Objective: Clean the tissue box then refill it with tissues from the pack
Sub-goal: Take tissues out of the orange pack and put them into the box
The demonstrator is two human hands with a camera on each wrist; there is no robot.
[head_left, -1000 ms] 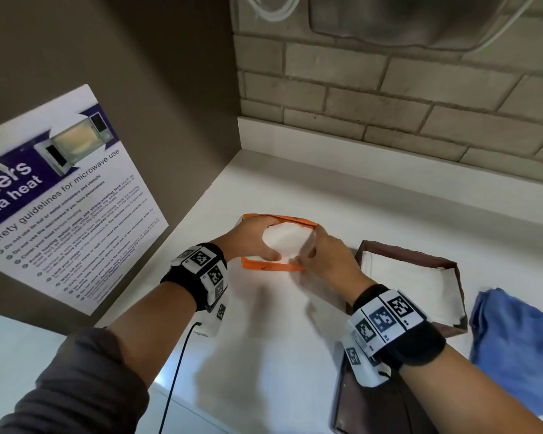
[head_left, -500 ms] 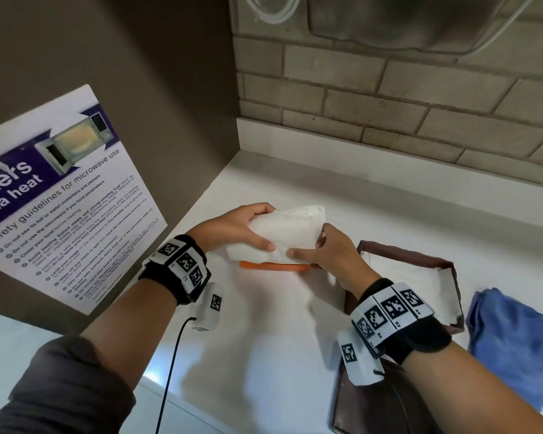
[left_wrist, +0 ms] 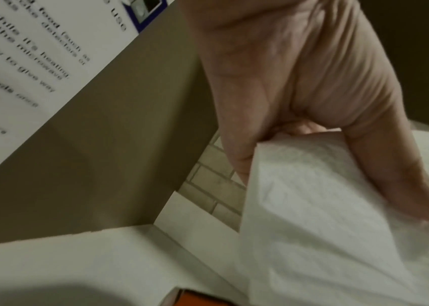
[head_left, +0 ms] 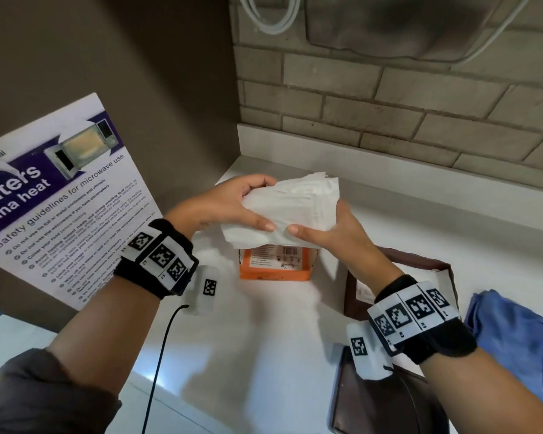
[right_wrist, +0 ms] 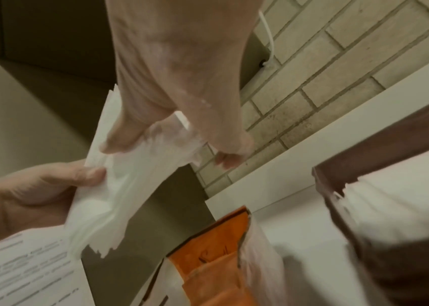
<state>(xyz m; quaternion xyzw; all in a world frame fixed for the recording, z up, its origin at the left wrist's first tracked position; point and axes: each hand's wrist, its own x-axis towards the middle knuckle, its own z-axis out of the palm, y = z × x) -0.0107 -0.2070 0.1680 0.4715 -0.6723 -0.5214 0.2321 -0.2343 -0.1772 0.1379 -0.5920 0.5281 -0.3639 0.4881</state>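
Tissue stack [head_left: 290,211] is held in the air over the counter [head_left: 264,339], above the orange pack [head_left: 275,264], clear of it. Left hand [head_left: 229,205] grips the stack's left end, thumb on the near face, fingers curled over the far edge. Right hand [head_left: 329,233] holds the right end, thumb pressed on the near lower edge, fingers wrapped behind. Both are holding tight, not spread.

Step in hand, as I judge it: carry the stack to the tissue box [head_left: 398,283] and seat it. To do it well, keep both ends pinched so the sheets don't fan or slide; the lower edges already look ragged in the right wrist view. Square the stack up, match it to the box opening, lower it flat, and let go only once it's seated.

Containers: the pack lies near the counter's back left corner, torn open; whether any tissues remain inside cannot be told. The brown box sits to the right, open on top, with a white layer inside, paper or liner, can't tell which. A blue cloth [head_left: 511,339] lies by the counter's right edge, just beside the box.
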